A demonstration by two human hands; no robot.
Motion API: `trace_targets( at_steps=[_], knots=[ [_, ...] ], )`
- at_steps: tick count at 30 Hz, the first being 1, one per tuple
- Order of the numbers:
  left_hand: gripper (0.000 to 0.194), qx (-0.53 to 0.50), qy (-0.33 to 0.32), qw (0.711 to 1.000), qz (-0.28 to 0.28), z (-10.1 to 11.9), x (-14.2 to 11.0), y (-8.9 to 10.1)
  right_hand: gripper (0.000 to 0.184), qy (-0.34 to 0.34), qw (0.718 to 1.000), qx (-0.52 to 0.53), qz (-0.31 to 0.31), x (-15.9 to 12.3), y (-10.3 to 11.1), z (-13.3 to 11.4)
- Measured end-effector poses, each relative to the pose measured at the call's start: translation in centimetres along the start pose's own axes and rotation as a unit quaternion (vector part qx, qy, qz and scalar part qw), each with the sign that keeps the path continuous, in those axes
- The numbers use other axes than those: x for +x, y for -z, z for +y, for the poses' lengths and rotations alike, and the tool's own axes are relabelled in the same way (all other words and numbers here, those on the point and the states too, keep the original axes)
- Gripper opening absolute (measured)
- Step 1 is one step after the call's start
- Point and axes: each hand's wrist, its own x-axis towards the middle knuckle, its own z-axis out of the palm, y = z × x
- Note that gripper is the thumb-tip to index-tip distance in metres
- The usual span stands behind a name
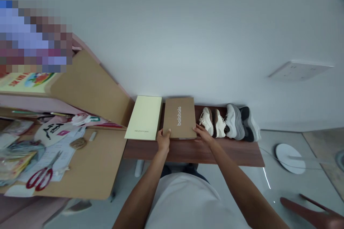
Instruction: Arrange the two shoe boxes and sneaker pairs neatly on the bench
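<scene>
A brown shoebox (pixel 185 116) with white "balabala" lettering lies on a dark wooden bench (pixel 193 152) against the wall. My left hand (pixel 163 139) grips its near left corner, thumb on the lid. At the near right corner, my right hand (pixel 202 133) holds the box's side, its fingers partly hidden. Just left of it rests a pale yellow box (pixel 145 116) marked "MEIZHIYUAN". To the right stand a pair of cream and brown shoes (pixel 206 120) and a pair of grey, white and black sneakers (pixel 235 121).
On the left, a desk (pixel 99 164) carries red-handled scissors (pixel 40 179), papers and plastic packets. A wall socket plate (pixel 301 70) is at the right. A round white base (pixel 290 158) stands on the floor there, with a reddish-brown chair part (pixel 309 211) nearer.
</scene>
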Motion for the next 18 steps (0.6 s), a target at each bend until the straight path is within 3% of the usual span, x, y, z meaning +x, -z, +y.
trace_targets(
  at_steps=[3,9,18],
  knots=[
    [0.037,0.015,-0.03,0.999,0.037,0.0,0.1,-0.3,0.074,-0.018,1.0,0.011,-0.004,0.8,-0.3,0.6],
    [0.037,0.057,-0.032,0.996,0.061,-0.4,0.9,-0.5,0.067,-0.029,0.999,0.027,-0.008,1.8,-1.3,1.8],
    [0.038,0.08,-0.036,0.994,0.064,-1.8,1.9,-0.2,0.059,-0.044,0.997,0.054,-0.008,2.7,-2.6,2.7]
  ],
)
